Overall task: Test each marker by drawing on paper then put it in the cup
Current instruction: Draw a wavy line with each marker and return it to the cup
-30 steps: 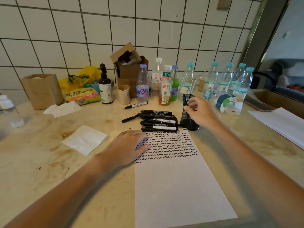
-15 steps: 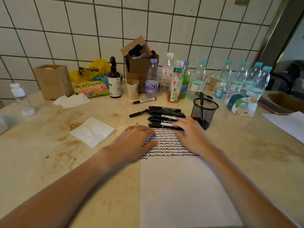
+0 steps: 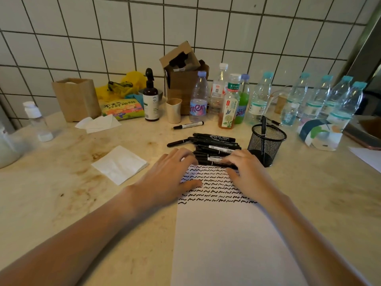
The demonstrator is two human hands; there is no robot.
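Observation:
Several black markers (image 3: 215,144) lie in a row on the counter just beyond a white sheet of paper (image 3: 226,240), whose top part is covered in black squiggles. A black mesh cup (image 3: 266,144) stands to the right of the row with one marker (image 3: 263,125) upright in it. My right hand (image 3: 246,173) pinches the nearest marker (image 3: 215,158) between fingers and thumb at the paper's top edge. My left hand (image 3: 171,178) lies flat on the paper's upper left corner, its fingertips touching that marker's left end.
A white-barrelled marker (image 3: 188,125) lies apart, farther back. Several bottles (image 3: 228,104), a paper cup (image 3: 174,110), a brown box (image 3: 181,79) and a pump bottle (image 3: 151,100) line the tiled wall. A folded napkin (image 3: 120,164) lies to the left, and more paper (image 3: 369,157) at the right edge.
My right hand left the mesh cup, where it put a marker, and came down onto the nearest marker in the row. My left hand slid forward to that marker's end.

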